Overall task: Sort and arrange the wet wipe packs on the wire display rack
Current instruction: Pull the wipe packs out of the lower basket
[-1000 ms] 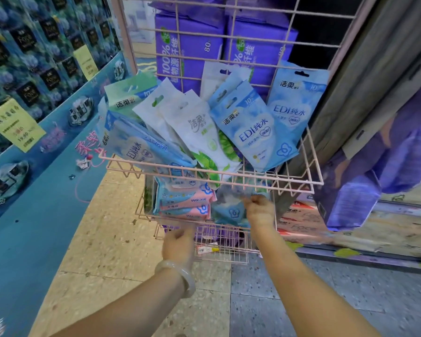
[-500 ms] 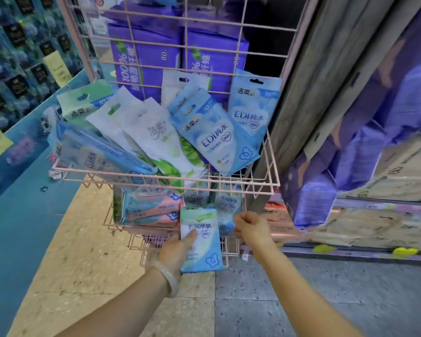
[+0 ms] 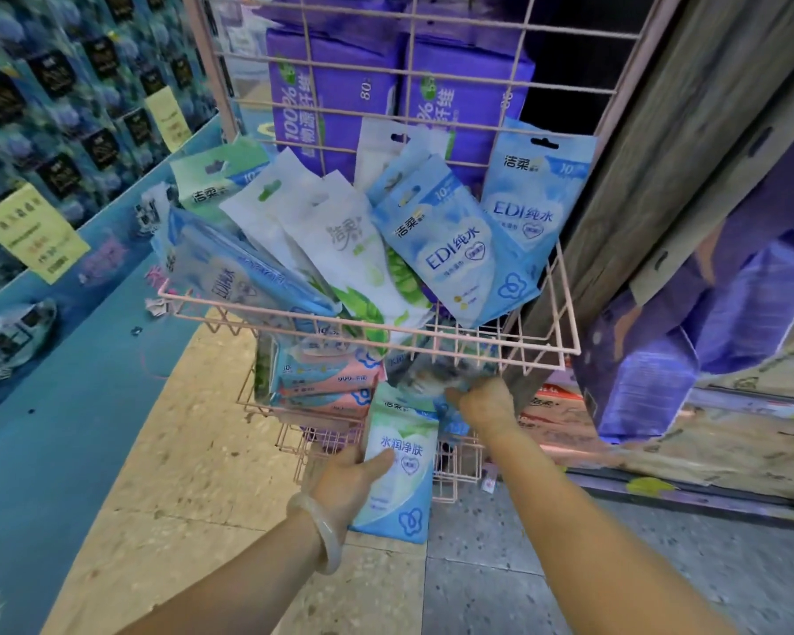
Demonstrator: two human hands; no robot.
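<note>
A pink wire display rack [image 3: 564, 313] holds loose wet wipe packs in its upper basket: blue EDI packs [image 3: 454, 249], white packs with green leaves [image 3: 349, 249] and a green-topped pack [image 3: 212, 176]. The lower basket [image 3: 267, 405] holds stacked pink and blue packs [image 3: 331, 378]. My left hand [image 3: 344, 483] grips a green and blue wipe pack [image 3: 399, 478] just in front of the lower basket. My right hand [image 3: 487, 405] reaches under the upper basket and pinches a blurred blue pack [image 3: 436, 373] in the lower basket.
Purple tissue bundles [image 3: 340, 93] stand behind the rack's back grid. A blue display wall [image 3: 65, 350] with yellow price tags runs along the left. A wooden post [image 3: 688, 144] and purple wrapped stock [image 3: 707, 336] crowd the right. Terrazzo floor [image 3: 179, 497] lies below.
My left hand drew a green and blue pack out of the lower basket and now holds it higher in front. My right hand stayed at the lower basket, now gripping a blue pack.
</note>
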